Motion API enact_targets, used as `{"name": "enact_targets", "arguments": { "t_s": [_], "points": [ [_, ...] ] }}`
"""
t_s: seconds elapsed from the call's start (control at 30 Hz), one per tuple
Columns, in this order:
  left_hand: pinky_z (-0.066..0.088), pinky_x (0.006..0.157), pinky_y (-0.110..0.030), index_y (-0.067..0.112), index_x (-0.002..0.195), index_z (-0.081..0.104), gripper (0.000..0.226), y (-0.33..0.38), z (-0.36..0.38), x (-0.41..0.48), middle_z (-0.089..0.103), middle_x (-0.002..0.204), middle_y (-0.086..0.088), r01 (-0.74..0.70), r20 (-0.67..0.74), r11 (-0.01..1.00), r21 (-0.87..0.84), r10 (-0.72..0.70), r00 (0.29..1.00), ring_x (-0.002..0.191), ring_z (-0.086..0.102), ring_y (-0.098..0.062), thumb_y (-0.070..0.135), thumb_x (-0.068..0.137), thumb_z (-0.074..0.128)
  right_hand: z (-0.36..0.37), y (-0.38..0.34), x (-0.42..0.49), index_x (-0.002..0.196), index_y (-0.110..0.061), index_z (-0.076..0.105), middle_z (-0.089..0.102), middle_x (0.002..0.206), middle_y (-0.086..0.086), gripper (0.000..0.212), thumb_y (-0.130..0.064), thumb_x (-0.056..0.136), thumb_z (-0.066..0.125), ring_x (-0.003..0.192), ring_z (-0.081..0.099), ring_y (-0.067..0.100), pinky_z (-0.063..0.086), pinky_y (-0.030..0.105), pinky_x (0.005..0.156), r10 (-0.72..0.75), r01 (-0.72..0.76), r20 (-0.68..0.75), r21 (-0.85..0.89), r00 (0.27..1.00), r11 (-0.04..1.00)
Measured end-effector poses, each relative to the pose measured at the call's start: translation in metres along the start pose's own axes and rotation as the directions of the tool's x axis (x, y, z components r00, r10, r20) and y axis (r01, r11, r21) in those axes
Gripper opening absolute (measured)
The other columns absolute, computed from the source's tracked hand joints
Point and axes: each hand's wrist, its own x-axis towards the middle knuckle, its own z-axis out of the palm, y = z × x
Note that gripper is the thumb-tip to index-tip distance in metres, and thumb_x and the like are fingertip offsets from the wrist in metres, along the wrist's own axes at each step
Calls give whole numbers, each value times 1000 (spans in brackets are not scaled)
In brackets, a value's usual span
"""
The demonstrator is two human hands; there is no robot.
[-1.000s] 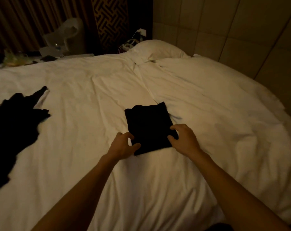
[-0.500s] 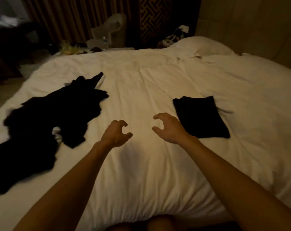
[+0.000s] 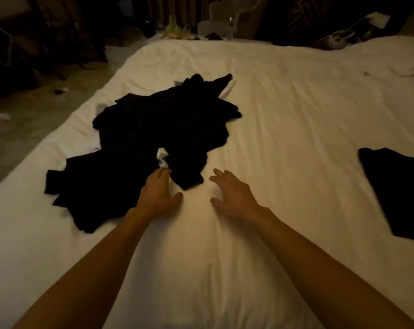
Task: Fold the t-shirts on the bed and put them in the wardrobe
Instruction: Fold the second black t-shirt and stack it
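1. Closest to me, both bare forearms reach out over the bed [image 3: 296, 115] and its rumpled white cover.
2. The right hand [image 3: 232, 195] hovers above the sheet with its grip wide, fingers spread, holding nothing.
3. The left hand [image 3: 158, 195] is just as empty, grip wide. Its fingertips sit at the near edge of the heap of black t-shirts [image 3: 158, 129] — whether they touch the cloth I cannot tell.
4. That heap lies crumpled on the bed's left half, with a white scrap [image 3: 163, 160] poking out of it. One folded t-shirt [image 3: 395, 193] lies well apart at the right. No wardrobe is in sight.
5. What could go wrong, to my eye: the shirts are all black in dim light, so a pinch may catch two layers and drag the whole tangle along.
6. Further out, the heap lies near the bed's left edge — a careless pull could spill pieces onto the floor [image 3: 35, 119]. Tugging the cover could also loosen the folded one.
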Motion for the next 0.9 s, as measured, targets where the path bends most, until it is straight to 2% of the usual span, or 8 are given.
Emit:
{"name": "enact_targets", "arguments": {
  "t_s": [0.1,0.17,0.27,0.33,0.43,0.53,0.77,0.9],
  "points": [
    [31,113,-52,28,153,30,78,-5,2,18,24,161,0,-45,-84,991,124,56,995,146,22,-28,50,86,65,13,-11,32,156,-30,26,15,165,-7,68,-35,96,58,152,11,20,22,40,121,-16,15,-21,-62,1000,998],
    [31,108,-52,37,150,35,67,-5,3,26,25,161,5,-66,-91,974,214,87,992,144,20,-28,51,89,58,19,-14,53,154,-33,30,20,164,-7,63,-33,96,56,151,15,22,25,41,119,-31,27,-38,-97,999,995],
    [29,101,-45,43,141,48,47,-6,11,30,35,155,14,-86,-62,957,277,107,992,138,22,-22,50,95,50,28,-14,73,143,-36,50,36,158,-9,44,-32,99,50,147,26,26,32,42,113,-50,42,-47,-157,998,987],
    [28,95,-42,43,131,57,36,-7,16,31,47,144,20,-98,-62,967,235,115,991,132,28,-18,45,96,50,34,-12,77,134,-37,59,45,152,-12,38,-28,99,46,146,28,25,31,42,111,-54,45,-41,-199,998,979],
    [27,92,-41,45,124,63,30,-6,15,30,60,123,11,-89,-49,983,163,98,994,126,38,-17,41,97,51,37,-9,66,128,-33,63,56,141,-8,36,-23,98,47,147,25,22,22,40,113,-48,43,-21,-202,999,978],
    [26,91,-40,44,124,64,30,4,12,19,60,110,3,-89,8,980,177,89,996,120,41,-20,40,98,48,27,-12,42,126,-32,64,57,139,0,33,-24,97,49,148,23,21,18,39,114,-44,45,10,-225,999,973],
    [27,101,-42,40,129,61,32,49,11,-39,61,122,-2,-156,180,965,213,118,977,127,42,-23,41,101,46,8,-5,-39,120,-27,66,61,134,2,30,-21,94,53,147,24,23,19,41,114,5,23,103,-265,995,964],
    [30,94,-40,40,124,64,29,69,19,-83,64,117,3,-212,247,956,203,160,956,120,45,-21,41,101,47,7,0,-96,121,-27,67,59,137,5,30,-23,95,52,148,23,23,19,41,113,35,-9,102,-252,994,968]
  ]
}}
